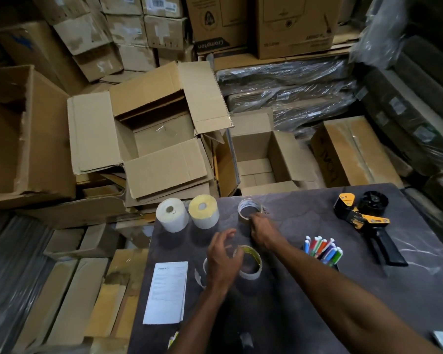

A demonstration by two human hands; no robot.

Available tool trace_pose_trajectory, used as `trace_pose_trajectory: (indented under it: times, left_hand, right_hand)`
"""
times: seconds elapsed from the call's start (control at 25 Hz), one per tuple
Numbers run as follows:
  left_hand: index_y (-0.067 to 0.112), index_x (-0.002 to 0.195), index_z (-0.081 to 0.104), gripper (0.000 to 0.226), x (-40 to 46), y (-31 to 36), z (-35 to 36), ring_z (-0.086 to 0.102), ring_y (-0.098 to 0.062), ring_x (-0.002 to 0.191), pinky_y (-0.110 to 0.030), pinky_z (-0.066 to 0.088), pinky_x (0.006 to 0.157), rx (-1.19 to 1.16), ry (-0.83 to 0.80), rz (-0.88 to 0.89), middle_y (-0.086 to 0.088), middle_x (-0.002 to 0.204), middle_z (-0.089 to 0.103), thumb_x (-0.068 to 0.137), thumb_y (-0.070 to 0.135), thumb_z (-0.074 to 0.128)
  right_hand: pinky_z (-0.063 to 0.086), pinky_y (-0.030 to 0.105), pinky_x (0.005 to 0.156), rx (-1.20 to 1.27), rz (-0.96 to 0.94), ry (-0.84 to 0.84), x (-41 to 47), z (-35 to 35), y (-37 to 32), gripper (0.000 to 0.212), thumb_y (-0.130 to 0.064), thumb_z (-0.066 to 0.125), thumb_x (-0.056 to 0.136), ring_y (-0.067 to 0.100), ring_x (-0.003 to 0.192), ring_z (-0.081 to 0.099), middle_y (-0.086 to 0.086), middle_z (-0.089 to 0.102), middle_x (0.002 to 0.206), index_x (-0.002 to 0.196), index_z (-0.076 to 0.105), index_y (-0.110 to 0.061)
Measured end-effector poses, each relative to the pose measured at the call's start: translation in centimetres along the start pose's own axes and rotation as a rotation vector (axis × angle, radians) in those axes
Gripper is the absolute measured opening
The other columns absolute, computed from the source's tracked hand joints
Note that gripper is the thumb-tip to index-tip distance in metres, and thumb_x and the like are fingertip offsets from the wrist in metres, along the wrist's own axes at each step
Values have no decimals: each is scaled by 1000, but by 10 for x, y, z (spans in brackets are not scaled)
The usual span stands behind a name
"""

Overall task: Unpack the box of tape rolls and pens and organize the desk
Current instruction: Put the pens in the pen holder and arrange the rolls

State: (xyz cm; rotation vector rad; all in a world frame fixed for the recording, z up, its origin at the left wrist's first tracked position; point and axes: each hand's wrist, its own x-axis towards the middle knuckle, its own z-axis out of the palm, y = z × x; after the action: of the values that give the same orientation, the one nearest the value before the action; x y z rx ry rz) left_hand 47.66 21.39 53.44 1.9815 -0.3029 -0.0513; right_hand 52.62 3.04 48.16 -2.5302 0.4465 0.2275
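Your desk (304, 290) fills the lower right, dark and marbled, with stacked cartons behind it. Just past its far edge an open box (161, 139) stands with its flaps spread. A black-and-yellow tape gun (366, 223) lies at the far right of the desk. A white sheet (168, 292) lies flat near the left edge. Two label rolls (187, 213), one white and one yellowish, stand upright side by side at the far left corner. A cup of pens (322, 250) stands right of centre. A clear tape roll (250, 209) lies flat at the far edge, and your right hand (262, 232) touches its near rim with the fingertips; you cannot tell whether they pinch it. A second tape roll (251, 261) lies flat mid-desk. Your left hand (223, 259) hovers at its left side, fingers loosely curled and spread.
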Motion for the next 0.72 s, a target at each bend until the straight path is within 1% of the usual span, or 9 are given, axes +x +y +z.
trace_pose_trajectory:
  times: [0.12,0.24,0.28,0.36,0.4,0.48,0.52,0.6,0.72]
  left_hand:
    - [23,113,65,36,2,-3,-18,66,-3,98,-16,56,80,29,136,80,8,110,66,81,7,74]
    - [24,112,65,35,3,-17,-37,63,-7,101,-19,55,86,101,180,64,7,111,65,79,22,79]
    - [26,114,64,42,3,-24,-42,60,-7,105,-21,53,88,136,138,24,8,114,63,76,32,80]
    - [31,123,59,66,1,-37,-47,52,-7,114,-25,47,94,214,-19,-69,10,125,55,65,52,80]
    - [32,129,55,77,-1,-41,-48,48,-6,117,-27,45,96,244,-108,-114,11,130,50,61,56,81]
    - [32,135,50,88,-8,-45,-48,47,-7,117,-25,44,96,273,-242,-168,12,131,47,56,51,85]
    - [31,134,51,87,-12,-48,-47,50,-8,115,-24,44,94,273,-260,-166,11,129,50,56,45,87]
    - [28,125,58,74,-20,-52,-46,59,-13,110,-22,46,89,259,-217,-160,7,122,60,57,32,87]
    - [24,118,66,60,-27,-52,-50,65,-16,104,-24,48,87,231,-174,-202,3,113,70,60,25,85]
  right_hand:
    - [48,37,97,10,-6,10,1,5,1,27,-11,53,94,29,111,59,13,62,121,119,63,-10]
    - [50,38,92,47,19,6,-5,9,0,27,-12,52,93,32,107,61,14,65,117,116,66,-10]
    - [52,39,93,33,31,-8,-9,10,-1,27,-14,53,92,33,106,63,14,67,116,115,66,-11]
    - [54,40,89,7,31,-44,-19,16,-1,25,-18,53,90,36,101,65,14,70,110,109,69,-13]
    - [55,40,85,0,27,-58,-24,18,-1,23,-19,53,89,37,97,66,15,71,105,103,69,-13]
    - [55,38,78,-15,29,-75,-36,22,2,20,-21,52,88,38,93,67,17,72,99,94,69,-12]
    - [54,37,76,-27,34,-87,-41,24,4,21,-22,52,89,38,92,67,17,72,99,93,69,-11]
    - [53,36,78,-42,42,-102,-54,26,5,23,-24,52,90,37,96,67,17,72,102,98,70,-12]
    - [51,36,86,-55,45,-95,-76,25,2,27,-26,53,92,35,107,65,14,71,113,108,70,-14]
